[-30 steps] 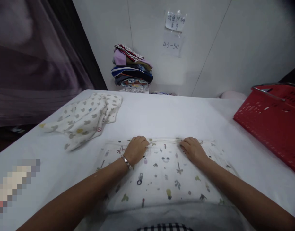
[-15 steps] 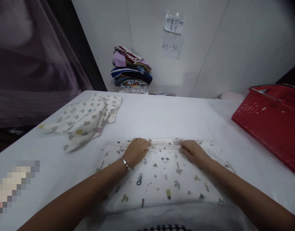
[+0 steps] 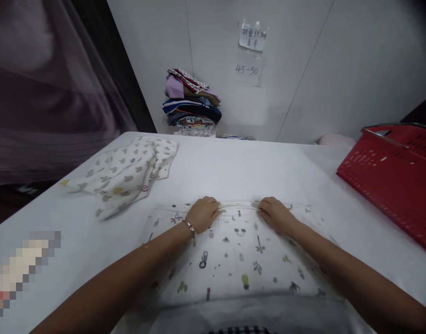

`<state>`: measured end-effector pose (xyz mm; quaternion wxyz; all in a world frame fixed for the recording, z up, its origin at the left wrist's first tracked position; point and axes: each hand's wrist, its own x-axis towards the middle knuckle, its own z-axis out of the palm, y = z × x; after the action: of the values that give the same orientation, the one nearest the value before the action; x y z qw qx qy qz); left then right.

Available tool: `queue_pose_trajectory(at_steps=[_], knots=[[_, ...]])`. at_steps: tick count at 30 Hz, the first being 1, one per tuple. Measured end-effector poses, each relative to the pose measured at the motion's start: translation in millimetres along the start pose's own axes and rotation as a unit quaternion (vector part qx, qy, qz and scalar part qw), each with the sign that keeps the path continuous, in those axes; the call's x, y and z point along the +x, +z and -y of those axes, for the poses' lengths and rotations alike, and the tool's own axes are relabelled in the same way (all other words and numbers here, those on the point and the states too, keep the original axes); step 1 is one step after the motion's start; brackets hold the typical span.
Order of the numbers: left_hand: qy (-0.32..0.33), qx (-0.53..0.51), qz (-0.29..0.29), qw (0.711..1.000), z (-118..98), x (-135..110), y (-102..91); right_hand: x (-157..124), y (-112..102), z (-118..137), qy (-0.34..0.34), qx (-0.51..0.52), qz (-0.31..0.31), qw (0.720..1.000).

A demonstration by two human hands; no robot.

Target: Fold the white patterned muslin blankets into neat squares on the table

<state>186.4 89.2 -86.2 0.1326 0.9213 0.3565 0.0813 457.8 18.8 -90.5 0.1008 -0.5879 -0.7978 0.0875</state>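
Observation:
A white cloth with small printed motifs lies flat on the white table right in front of me. My left hand, with a bracelet on the wrist, has its fingers curled over the cloth's far edge. My right hand grips the same edge a little to the right. Both hands press the fabric down, about a hand's width apart.
A crumpled white garment with grey and yellow prints lies at the left. A stack of folded clothes stands against the back wall under paper notes. A red plastic basket sits at the right edge.
Both hands have stayed on the cloth's far edge, shifting only slightly; the view has drifted a little.

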Motion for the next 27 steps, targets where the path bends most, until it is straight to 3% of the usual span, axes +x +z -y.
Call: queue_pose_trajectory(at_steps=[8,13,16,22,27], knots=[[0.043,-0.017,0.005,0.999,8,-4,0.3,-8,-4,1,-0.005,-0.030,-0.009,0.999],[0.028,-0.022,-0.026,0.999,6,-5,3.8,-10,-1,1,-0.046,-0.047,-0.068,0.995],[0.021,-0.010,-0.033,0.999,3,-2,7.3,-11,4,-2,-0.060,-0.037,-0.064,0.995],[-0.002,0.016,-0.017,1.000,-2,3,11.3,-9,5,-2,0.003,0.008,-0.001,1.000],[-0.018,0.006,-0.025,1.000,-4,5,5.0,-6,0,3,0.046,0.055,-0.035,0.997]])
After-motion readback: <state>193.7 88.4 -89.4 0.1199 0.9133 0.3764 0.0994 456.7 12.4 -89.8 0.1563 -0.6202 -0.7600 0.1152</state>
